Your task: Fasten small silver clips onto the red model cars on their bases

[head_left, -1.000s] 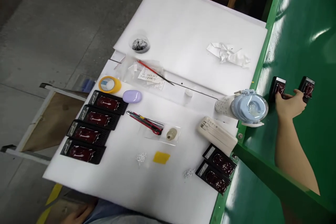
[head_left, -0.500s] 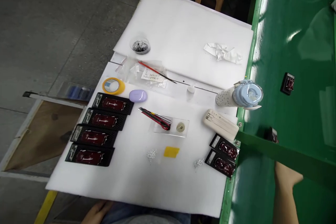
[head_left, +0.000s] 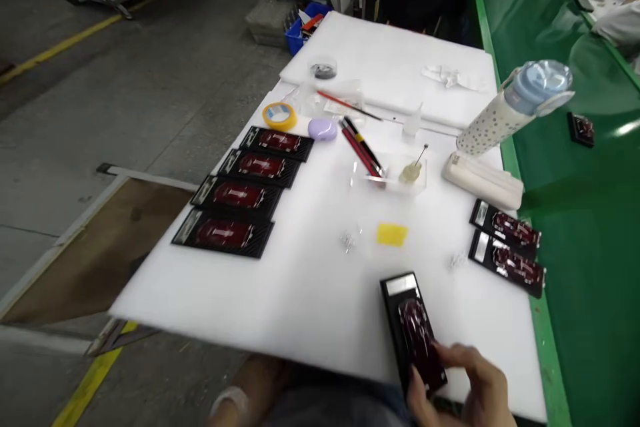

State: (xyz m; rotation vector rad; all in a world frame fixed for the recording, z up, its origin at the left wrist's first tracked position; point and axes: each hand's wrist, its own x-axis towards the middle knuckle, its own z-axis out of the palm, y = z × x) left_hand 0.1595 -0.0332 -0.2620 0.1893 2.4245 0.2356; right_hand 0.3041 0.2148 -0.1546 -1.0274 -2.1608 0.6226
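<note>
My right hand (head_left: 473,380) grips the lower end of a black base with a dark red model car (head_left: 416,330), tilted over the table's front edge. Below that edge at lower left, my left forearm (head_left: 255,380) shows with a pale band at the wrist; the fingers are hidden. Several similar cars on black bases (head_left: 225,232) lie in a staggered row on the left. Two more (head_left: 517,263) rest at the right edge. Between them are a yellow patch (head_left: 392,235) and small clear bits (head_left: 347,240).
A patterned bottle (head_left: 493,121) and a cream power bank (head_left: 483,181) stand at right. Further back are a red-black cutter (head_left: 361,150), a purple case (head_left: 323,129), yellow tape (head_left: 279,116) and a brush (head_left: 347,104). A green conveyor (head_left: 590,213) runs along the right.
My right hand has come from the green conveyor to the table's front with a car on its base. The camera view has shifted and tilted up, showing more of the room.
</note>
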